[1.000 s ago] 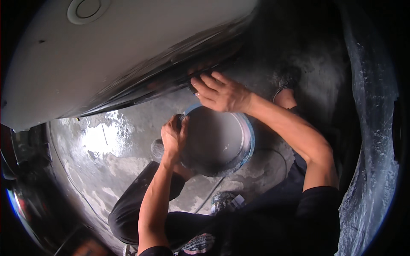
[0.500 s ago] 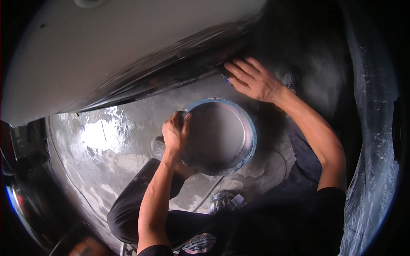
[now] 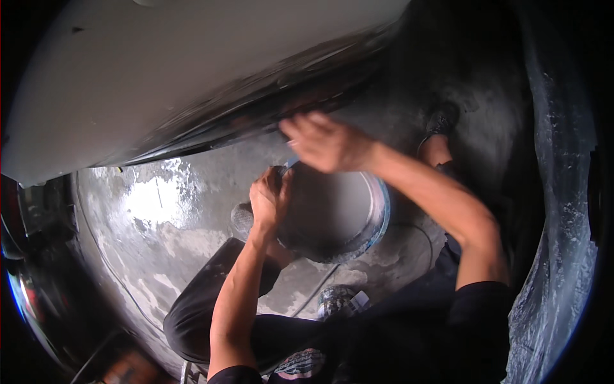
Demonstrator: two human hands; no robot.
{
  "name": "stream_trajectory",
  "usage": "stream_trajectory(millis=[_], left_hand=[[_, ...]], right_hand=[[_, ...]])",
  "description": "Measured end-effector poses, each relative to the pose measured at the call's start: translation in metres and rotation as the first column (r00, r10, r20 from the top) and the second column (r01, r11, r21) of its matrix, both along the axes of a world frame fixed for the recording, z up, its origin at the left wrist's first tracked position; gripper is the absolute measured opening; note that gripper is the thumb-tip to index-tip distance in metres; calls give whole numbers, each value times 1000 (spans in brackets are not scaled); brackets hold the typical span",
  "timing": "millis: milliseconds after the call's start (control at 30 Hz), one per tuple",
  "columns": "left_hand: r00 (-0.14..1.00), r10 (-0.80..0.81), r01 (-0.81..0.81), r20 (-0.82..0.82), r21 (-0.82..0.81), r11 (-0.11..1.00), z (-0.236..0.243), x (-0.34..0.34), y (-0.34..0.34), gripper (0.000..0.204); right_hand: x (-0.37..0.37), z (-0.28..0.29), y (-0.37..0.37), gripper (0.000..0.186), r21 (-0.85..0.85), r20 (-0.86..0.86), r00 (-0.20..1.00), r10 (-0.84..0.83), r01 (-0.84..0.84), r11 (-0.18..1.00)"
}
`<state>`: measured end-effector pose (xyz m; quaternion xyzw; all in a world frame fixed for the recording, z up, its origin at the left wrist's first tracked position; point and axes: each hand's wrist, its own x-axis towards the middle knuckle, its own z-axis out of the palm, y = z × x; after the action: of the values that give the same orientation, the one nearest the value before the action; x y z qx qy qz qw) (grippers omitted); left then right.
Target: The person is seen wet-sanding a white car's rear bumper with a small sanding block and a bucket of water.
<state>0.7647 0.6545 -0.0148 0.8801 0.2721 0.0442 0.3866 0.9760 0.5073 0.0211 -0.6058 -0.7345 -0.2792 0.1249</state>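
A round bucket [image 3: 326, 211] with a blue rim stands on the floor, holding murky grey liquid. My left hand [image 3: 268, 198] is closed over the left side of its rim; a small dark thing at the fingertips is too unclear to name. Above the bucket's far edge is my right hand [image 3: 329, 144], palm down and smeared by motion, hiding part of the rim. Whether anything lies under its fingers cannot be seen. Its fingertips come close to the dark glossy lower edge [image 3: 256, 118] of a large pale panel [image 3: 173, 70], like a vehicle's body.
Wet, patchy concrete floor [image 3: 173, 237] surrounds the bucket, with a thin cable [image 3: 118, 278] along the left. Clear plastic sheeting [image 3: 556, 211] hangs at the right. A dark shoe [image 3: 441, 118] shows at the far right, and a patterned shoe [image 3: 336, 301] below the bucket.
My right hand has swung left and slightly nearer, from beside the panel's dark edge to over the bucket's far rim. The left hand keeps its hold on the rim.
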Motion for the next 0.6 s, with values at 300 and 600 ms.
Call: stream_trajectory(millis=[300,600], left_hand=[[998,14,-15,60,8,1000,2,0,-3,46],[998,56,-55,9,-62,997,6,-1,-1,43]], right_hand=[[38,10,-50,19,0,-25,998,-63,63,998],[66,4,-72,14,-18,-63,996,-62,61,998]])
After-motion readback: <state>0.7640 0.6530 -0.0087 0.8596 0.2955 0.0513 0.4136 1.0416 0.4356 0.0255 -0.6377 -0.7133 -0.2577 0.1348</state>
